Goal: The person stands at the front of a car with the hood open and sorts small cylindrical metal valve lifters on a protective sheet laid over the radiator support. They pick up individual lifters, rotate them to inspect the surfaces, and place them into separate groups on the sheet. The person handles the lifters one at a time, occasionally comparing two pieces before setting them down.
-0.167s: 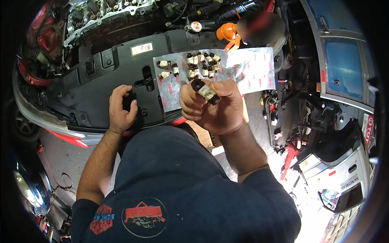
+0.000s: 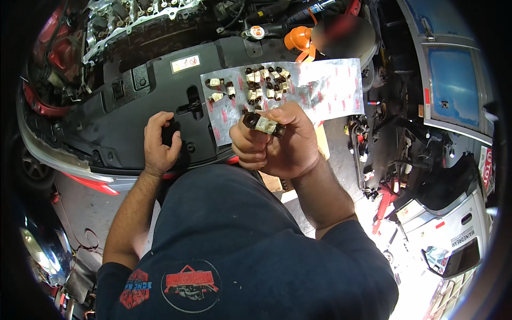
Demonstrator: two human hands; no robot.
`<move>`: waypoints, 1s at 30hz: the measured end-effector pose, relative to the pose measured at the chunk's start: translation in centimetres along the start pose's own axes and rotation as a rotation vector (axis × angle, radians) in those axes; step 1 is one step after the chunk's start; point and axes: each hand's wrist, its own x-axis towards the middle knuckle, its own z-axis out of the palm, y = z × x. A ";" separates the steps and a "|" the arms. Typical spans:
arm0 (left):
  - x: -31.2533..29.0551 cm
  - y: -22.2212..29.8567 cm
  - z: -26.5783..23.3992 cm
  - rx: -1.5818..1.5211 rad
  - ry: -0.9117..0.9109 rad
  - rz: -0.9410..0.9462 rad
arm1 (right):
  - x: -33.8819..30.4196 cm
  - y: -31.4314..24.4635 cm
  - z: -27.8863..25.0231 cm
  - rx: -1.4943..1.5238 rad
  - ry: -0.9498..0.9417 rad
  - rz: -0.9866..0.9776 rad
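Two hands: both sat at frame centre, over the black radiator cover (image 2: 128, 114).
Room: open cover lay left of the silver sheet (image 2: 330, 88) of small connectors (image 2: 264, 80).
Right hand (image 2: 280, 144): raised, fingers closed around a small black-and-white connector (image 2: 263, 124).
Left hand (image 2: 159, 143): rested on the cover edge, fingers curled, holding nothing.
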 end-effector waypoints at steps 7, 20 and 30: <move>0.5 -0.5 0.3 0.030 -0.002 0.007 | 0.4 -0.1 0.1 -0.002 0.002 0.071; 0.5 -0.3 0.1 0.056 -0.050 0.017 | 0.1 0.0 0.1 -0.067 -0.059 0.073; 0.5 -0.3 0.1 0.070 -0.051 0.017 | -0.2 0.1 0.5 -0.152 -0.047 0.033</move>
